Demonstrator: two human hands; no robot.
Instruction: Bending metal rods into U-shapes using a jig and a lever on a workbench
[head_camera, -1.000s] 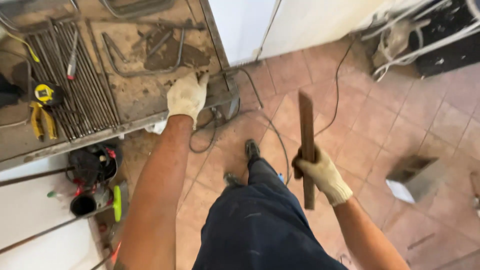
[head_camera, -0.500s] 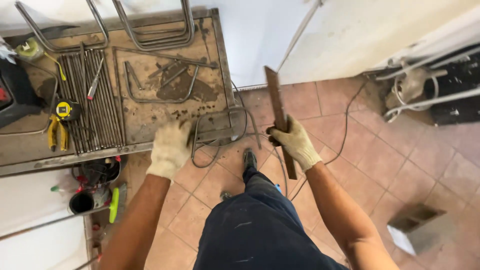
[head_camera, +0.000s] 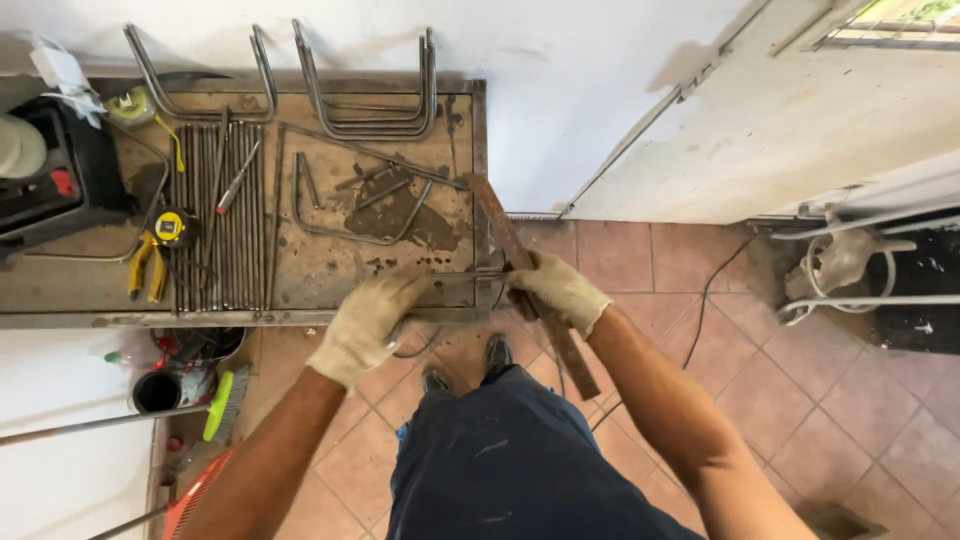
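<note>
A rusty metal desk (head_camera: 330, 270) against the white wall, loaded with steel rod and hand tools.

A row of straight rods (head_camera: 215, 215) lies side by side on its left half, a screwdriver (head_camera: 237, 180) resting across them. Beside them sit a yellow tape measure (head_camera: 172, 228) and yellow-handled pliers (head_camera: 146, 270). Bent U-shaped rods (head_camera: 365, 95) lean at the back edge, a bent rod frame (head_camera: 355, 215) lies mid-desk, and a rusty flat bar (head_camera: 500, 235) crosses the right corner. Below is a tiled floor (head_camera: 800, 400).

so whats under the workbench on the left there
A black pot, a green brush and a dark bucket of red bits sit on the floor. Further back, the workbench top covers everything.
</note>
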